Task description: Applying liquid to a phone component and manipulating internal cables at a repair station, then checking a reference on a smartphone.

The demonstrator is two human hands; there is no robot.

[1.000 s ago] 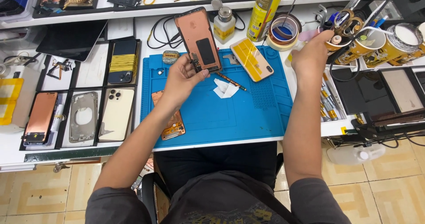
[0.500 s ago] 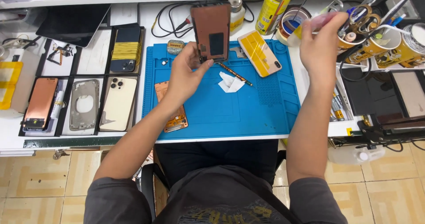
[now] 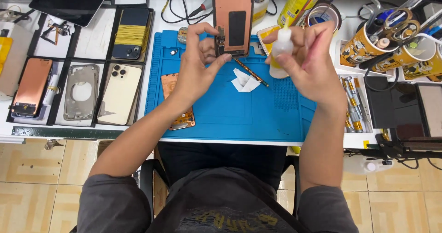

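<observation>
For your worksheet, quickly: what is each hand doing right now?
Left hand: fingers closed on the copper-backed phone screen panel.
Right hand: closed around a small white squeeze bottle.

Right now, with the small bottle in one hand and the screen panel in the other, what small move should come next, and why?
Probably tip the small bottle in the right hand toward the screen panel; the left hand holds its lower edge, and the two are close but apart.

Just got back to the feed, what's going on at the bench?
A person is working over a blue mat. The left hand holds a copper-backed phone screen upright by its lower edge. The right hand has a small white squeeze bottle in its grip beside the screen. Folded white paper lies below.
</observation>
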